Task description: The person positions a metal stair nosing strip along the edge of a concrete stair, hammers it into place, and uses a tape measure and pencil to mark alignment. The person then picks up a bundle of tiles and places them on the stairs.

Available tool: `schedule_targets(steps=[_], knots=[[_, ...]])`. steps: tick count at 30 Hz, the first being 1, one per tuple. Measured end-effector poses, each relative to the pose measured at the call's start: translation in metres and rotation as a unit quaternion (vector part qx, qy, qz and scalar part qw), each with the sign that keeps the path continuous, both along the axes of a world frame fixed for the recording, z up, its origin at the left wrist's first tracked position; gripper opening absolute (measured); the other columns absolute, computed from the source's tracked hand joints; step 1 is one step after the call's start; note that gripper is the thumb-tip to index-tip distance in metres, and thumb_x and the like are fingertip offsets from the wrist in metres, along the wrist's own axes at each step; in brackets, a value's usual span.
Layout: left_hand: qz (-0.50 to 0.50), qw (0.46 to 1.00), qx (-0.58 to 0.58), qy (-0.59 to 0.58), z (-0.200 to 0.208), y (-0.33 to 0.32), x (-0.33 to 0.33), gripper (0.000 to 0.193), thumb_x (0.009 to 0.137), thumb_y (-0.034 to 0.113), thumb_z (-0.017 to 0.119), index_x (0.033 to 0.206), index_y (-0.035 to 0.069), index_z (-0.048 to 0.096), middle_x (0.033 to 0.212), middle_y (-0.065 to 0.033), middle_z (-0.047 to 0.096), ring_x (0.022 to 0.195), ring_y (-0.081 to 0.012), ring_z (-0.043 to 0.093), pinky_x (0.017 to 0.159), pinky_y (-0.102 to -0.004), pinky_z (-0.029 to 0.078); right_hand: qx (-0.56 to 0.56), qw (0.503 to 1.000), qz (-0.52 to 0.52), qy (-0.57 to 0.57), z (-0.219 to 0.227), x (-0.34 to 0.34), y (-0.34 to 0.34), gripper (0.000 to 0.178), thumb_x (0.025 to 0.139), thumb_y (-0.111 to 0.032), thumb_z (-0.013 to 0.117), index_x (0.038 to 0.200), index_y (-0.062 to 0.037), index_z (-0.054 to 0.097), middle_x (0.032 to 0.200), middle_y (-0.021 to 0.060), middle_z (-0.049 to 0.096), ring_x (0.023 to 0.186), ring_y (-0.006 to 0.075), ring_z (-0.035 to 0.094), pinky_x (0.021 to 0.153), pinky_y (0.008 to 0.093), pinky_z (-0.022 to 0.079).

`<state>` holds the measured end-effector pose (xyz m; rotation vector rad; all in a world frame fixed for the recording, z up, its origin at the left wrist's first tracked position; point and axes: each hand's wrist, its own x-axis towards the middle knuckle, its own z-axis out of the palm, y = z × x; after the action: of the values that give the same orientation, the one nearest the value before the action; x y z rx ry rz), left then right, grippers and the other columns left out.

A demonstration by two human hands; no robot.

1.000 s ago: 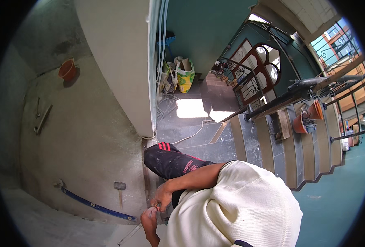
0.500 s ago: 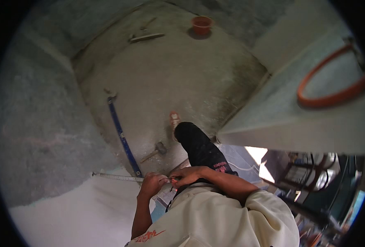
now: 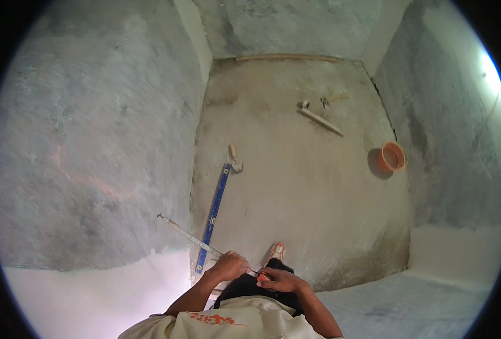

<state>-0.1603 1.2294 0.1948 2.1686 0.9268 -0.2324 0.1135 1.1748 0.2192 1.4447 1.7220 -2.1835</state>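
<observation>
My left hand [image 3: 232, 265] is closed around the pulled-out blade of a tape measure [image 3: 188, 233]. The pale blade sticks out from it to the far left, its hooked end in the air before the left wall. My right hand [image 3: 280, 280] grips the orange case of the same tape measure, close beside the left hand at my waist; its fingers partly cover the case. Beyond the blade, a blue spirit level [image 3: 214, 217] lies on the floor along the left wall. A trowel [image 3: 234, 159] with a wooden handle rests at the level's far end.
An orange bucket [image 3: 391, 157] stands on the concrete floor [image 3: 295, 186] near the right wall. Farther back lie a pale straight bar [image 3: 321, 122] and a small tool with a wooden handle [image 3: 332, 100]. A long wooden strip [image 3: 287, 57] runs along the back wall. Bare grey walls enclose the floor.
My view has turned left, bringing the whole floor and back wall into sight. The hammer and the cluttered area at the right have left the view. Both hands still hold the tape measure.
</observation>
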Motion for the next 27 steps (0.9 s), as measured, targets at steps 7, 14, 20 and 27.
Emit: schedule_targets(steps=[7, 14, 20, 27], knots=[[0.038, 0.997, 0.065, -0.023, 0.071, 0.173, 0.021, 0.020, 0.097, 0.027, 0.065, 0.099, 0.014, 0.080, 0.095, -0.0074, 0.077, 0.100, -0.0300, 0.071, 0.098, -0.0475, 0.048, 0.071, 0.983, 0.040, -0.162, 0.059, 0.092, 0.135, 0.072, 0.088, -0.065, 0.073, 0.145, -0.0222, 0.060, 0.123, 0.0206, 0.070, 0.123, 0.0403, 0.065, 0.104, 0.0477, 0.051], [0.082, 0.989, 0.084, -0.092, 0.050, 0.360, 0.019, 0.017, 0.096, 0.022, 0.065, 0.095, 0.012, 0.079, 0.094, -0.0094, 0.076, 0.096, -0.0324, 0.071, 0.092, -0.0469, 0.049, 0.095, 0.961, 0.015, -0.260, 0.070, 0.137, 0.306, 0.062, 0.091, -0.055, 0.077, 0.144, -0.0274, 0.061, 0.126, 0.0151, 0.068, 0.117, 0.0338, 0.069, 0.100, 0.0464, 0.054], [0.044, 0.979, 0.153, -0.129, 0.070, 0.563, 0.033, 0.020, 0.096, 0.021, 0.062, 0.092, 0.013, 0.079, 0.091, -0.0085, 0.076, 0.095, -0.0299, 0.072, 0.095, -0.0451, 0.049, 0.148, 0.947, -0.039, -0.283, 0.107, 0.138, 0.480, 0.062, 0.088, -0.049, 0.081, 0.143, -0.0273, 0.062, 0.126, 0.0160, 0.066, 0.115, 0.0339, 0.069, 0.100, 0.0454, 0.055], [0.024, 0.974, 0.146, -0.173, 0.086, 0.774, 0.035, 0.017, 0.093, 0.022, 0.067, 0.094, 0.012, 0.081, 0.092, -0.0092, 0.077, 0.095, -0.0304, 0.072, 0.097, -0.0448, 0.050, 0.123, 0.936, -0.088, -0.319, 0.146, 0.177, 0.652, 0.064, 0.087, -0.041, 0.083, 0.145, -0.0250, 0.060, 0.125, 0.0175, 0.064, 0.112, 0.0356, 0.068, 0.099, 0.0447, 0.054]])
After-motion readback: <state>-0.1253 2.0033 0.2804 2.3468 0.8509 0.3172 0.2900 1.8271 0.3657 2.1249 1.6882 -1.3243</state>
